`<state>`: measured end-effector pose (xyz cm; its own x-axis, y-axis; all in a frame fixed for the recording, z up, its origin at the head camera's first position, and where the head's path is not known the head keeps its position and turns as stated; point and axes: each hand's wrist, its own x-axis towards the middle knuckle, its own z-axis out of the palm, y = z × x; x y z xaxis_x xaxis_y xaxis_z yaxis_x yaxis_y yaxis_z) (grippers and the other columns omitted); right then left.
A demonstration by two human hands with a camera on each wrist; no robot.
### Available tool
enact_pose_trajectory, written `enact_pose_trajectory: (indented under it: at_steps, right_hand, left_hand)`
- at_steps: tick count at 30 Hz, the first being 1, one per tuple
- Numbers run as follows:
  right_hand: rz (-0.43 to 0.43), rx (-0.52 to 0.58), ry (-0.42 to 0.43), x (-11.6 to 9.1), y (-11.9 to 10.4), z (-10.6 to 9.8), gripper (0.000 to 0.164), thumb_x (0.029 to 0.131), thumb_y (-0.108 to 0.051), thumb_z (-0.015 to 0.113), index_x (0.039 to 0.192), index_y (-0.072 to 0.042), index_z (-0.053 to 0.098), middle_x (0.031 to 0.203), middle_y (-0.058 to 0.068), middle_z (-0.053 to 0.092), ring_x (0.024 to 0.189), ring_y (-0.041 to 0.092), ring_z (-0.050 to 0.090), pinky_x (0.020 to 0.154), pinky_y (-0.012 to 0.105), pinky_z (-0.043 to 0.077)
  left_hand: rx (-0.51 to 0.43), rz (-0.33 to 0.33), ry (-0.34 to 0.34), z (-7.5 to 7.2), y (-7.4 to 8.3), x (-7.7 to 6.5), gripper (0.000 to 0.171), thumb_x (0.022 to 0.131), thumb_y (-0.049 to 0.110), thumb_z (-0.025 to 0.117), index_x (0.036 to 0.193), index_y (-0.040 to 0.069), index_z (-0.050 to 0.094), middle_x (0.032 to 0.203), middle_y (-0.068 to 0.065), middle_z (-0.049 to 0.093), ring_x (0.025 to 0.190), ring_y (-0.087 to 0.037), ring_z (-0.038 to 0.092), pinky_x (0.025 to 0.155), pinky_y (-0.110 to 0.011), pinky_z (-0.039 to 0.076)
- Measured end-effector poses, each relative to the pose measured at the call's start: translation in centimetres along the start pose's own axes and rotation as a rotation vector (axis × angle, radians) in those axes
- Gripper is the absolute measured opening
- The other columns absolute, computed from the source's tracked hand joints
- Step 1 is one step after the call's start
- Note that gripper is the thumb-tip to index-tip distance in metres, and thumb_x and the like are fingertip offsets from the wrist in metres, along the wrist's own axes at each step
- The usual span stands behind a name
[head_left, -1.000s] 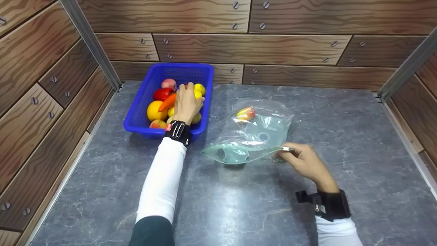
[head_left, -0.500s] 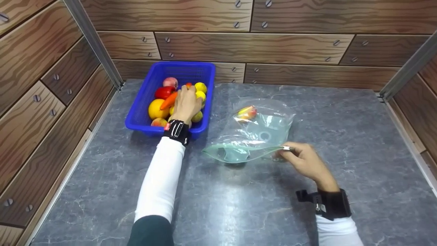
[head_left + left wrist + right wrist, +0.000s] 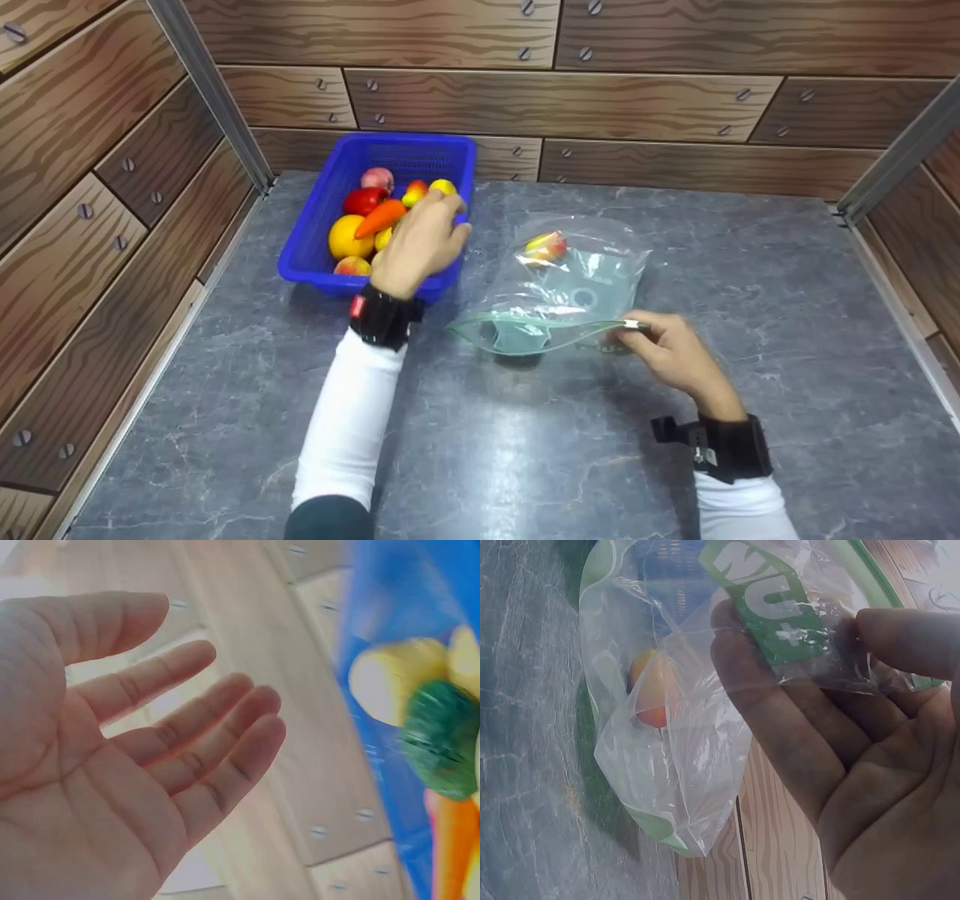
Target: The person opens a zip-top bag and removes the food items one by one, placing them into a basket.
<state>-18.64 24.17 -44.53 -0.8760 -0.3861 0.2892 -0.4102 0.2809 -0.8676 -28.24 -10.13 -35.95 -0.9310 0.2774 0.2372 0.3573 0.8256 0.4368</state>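
Note:
In the head view my left hand hovers over the right side of a blue plastic basket. Its palm and loosely spread fingers show bare in the left wrist view, holding nothing. Inside the basket lie an orange carrot, a red bell pepper, an orange and several other fruits, partly hidden by that hand. My right hand pinches the corner of a clear zip bag between thumb and fingers. The bag's mouth gapes toward me. One red-and-yellow fruit lies inside it.
A grey marbled tabletop carries the basket and bag. Wood-patterned panels wall it at the back and both sides, with metal posts at the corners. A green object shows in the basket in the left wrist view.
My left hand has risen off the fruit in the basket and shifted right, its wrist turning. More of the carrot and a red-yellow fruit now show. My right hand keeps its grip on the bag.

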Motion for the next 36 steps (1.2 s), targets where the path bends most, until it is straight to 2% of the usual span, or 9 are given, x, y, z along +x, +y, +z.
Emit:
enact_pose_trajectory:
  at_steps: [6,11,15,18,23,28,31,36]
  right_hand:
    - [0.004,0.011,0.002,0.0,0.0,0.0,0.014,0.100,0.007,0.057,0.103,0.011,0.071,0.092,0.025,0.074,0.084,0.009,0.074,0.078,0.027,0.062]
    - [0.013,0.007,0.007,0.0,0.1,-0.1,0.014,0.100,0.006,0.058,0.102,0.011,0.071,0.092,0.025,0.074,0.084,0.009,0.074,0.078,0.027,0.062]
    - [0.003,0.003,0.011,0.0,0.1,0.0,0.014,0.100,0.007,0.058,0.103,0.011,0.071,0.091,0.025,0.074,0.084,0.009,0.074,0.078,0.027,0.062]
    - [0.001,-0.002,0.016,-0.1,0.0,0.0,0.014,0.100,0.006,0.058,0.102,0.011,0.071,0.091,0.025,0.074,0.084,0.009,0.074,0.077,0.026,0.062]
    - [0.023,-0.014,0.029,-0.1,0.0,-0.1,0.014,0.100,0.006,0.059,0.103,0.010,0.072,0.091,0.023,0.075,0.083,0.009,0.074,0.077,0.026,0.062]
    - [0.023,-0.008,0.040,-0.1,0.0,-0.1,0.014,0.100,0.006,0.059,0.102,0.011,0.072,0.090,0.023,0.075,0.082,0.010,0.074,0.077,0.026,0.062]
    - [0.021,0.004,0.042,-0.1,0.0,0.0,0.014,0.100,0.006,0.059,0.102,0.012,0.072,0.089,0.022,0.075,0.083,0.011,0.075,0.077,0.027,0.062]
    - [0.016,0.008,0.050,0.0,0.0,0.2,0.014,0.099,0.006,0.060,0.102,0.010,0.073,0.089,0.023,0.075,0.082,0.011,0.074,0.076,0.027,0.062]
  left_hand:
    - [-0.043,0.125,0.101,0.6,2.9,-3.1,0.026,0.101,0.014,0.064,0.123,0.001,0.068,0.120,-0.014,0.063,0.112,-0.029,0.061,0.099,-0.040,0.052]
    - [-0.122,0.241,0.186,2.1,4.7,-5.4,0.023,0.099,0.008,0.065,0.121,0.001,0.067,0.118,-0.013,0.064,0.107,-0.025,0.062,0.092,-0.033,0.055]
    - [-0.187,0.336,0.211,2.9,5.7,-6.8,0.022,0.098,0.005,0.065,0.119,0.001,0.068,0.115,-0.012,0.064,0.100,-0.023,0.061,0.085,-0.030,0.055]
    - [-0.214,0.366,0.194,3.2,6.2,-7.8,0.021,0.098,0.005,0.065,0.119,0.003,0.069,0.110,-0.009,0.064,0.094,-0.020,0.059,0.078,-0.028,0.054]
    - [-0.184,0.397,0.121,3.1,7.0,-9.1,0.016,0.099,0.005,0.064,0.114,0.005,0.071,0.095,-0.005,0.062,0.081,-0.017,0.054,0.067,-0.025,0.048]
    - [-0.117,0.458,-0.037,2.8,7.9,-10.0,0.007,0.102,0.011,0.062,0.102,0.010,0.070,0.086,0.000,0.057,0.075,-0.014,0.051,0.064,-0.024,0.044]
    - [-0.054,0.486,-0.127,2.8,8.3,-10.5,0.008,0.103,0.013,0.060,0.099,0.011,0.068,0.084,0.002,0.056,0.072,-0.013,0.051,0.062,-0.024,0.044]
    - [0.081,0.466,-0.214,3.5,8.9,-11.1,0.010,0.102,0.008,0.057,0.097,0.011,0.066,0.084,0.002,0.055,0.073,-0.014,0.054,0.063,-0.028,0.047]
